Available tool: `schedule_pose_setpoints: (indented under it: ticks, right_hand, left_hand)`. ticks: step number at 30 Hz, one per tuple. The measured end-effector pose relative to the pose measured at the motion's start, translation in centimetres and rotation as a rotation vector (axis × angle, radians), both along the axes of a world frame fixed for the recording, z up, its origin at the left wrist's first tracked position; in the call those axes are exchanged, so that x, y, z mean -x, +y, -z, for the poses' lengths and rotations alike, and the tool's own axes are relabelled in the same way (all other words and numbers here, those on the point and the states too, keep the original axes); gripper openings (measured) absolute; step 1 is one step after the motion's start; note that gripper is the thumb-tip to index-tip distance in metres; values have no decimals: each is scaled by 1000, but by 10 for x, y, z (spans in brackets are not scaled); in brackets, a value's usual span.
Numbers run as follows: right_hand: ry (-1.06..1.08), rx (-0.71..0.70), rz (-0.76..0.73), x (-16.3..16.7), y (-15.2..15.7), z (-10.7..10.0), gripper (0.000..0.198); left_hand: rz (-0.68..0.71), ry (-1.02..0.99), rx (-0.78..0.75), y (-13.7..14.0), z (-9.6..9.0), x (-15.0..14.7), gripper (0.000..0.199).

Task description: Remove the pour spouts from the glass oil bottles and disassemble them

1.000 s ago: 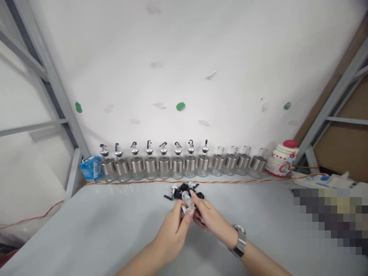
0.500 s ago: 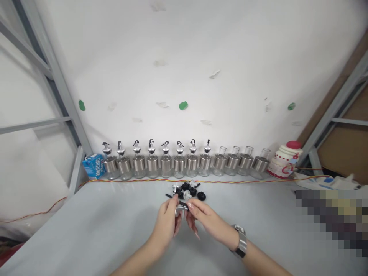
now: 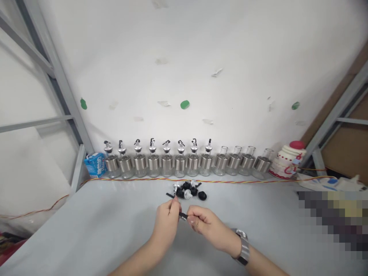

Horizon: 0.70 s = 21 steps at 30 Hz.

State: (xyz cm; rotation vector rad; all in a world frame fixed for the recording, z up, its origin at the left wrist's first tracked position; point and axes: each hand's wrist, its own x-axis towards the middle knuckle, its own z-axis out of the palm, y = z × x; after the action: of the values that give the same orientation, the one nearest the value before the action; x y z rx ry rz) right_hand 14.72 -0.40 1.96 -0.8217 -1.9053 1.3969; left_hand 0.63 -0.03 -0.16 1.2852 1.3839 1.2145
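Observation:
Between my hands is a metal bottle pourer with a black flap (image 3: 183,216). My left hand (image 3: 166,222) is closed around its body, which the fingers mostly hide. My right hand (image 3: 211,227) pinches the far end of the black piece between thumb and curled fingers. Just beyond my hands lies a small heap of pourer parts: black stoppers (image 3: 202,196), white plastic pieces (image 3: 188,194), a silver spout (image 3: 175,188) and a black strip (image 3: 170,195).
Glass bottles with steel sleeves (image 3: 180,163) stand in a row along the wall; several on the left carry pourers, those on the right have open necks (image 3: 250,150). A blue carton (image 3: 95,165) and a white-red jar (image 3: 288,160) flank them. A twisted wire (image 3: 161,179) crosses in front.
My right hand has curled its fingers in and tightened on the black piece, shifting slightly right. Both hands have tilted the pourer lower. The heap and bottles stay put.

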Motion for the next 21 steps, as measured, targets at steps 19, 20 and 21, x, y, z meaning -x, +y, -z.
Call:
schedule_pose_setpoints:
  ticks: [19,20,21]
  right_hand:
    - [146,63,231,-3,7,-12,38]
    - [139,63,233,-3,6,-13,38]
    - [132,64,234,-3,6,-13,38]
  left_hand:
    - [402,-322,385,-5,-32,-3,60]
    - [403,-324,382,-5,-32,-3,60]
    - [404,-324,377,-6,-33,-3,60]
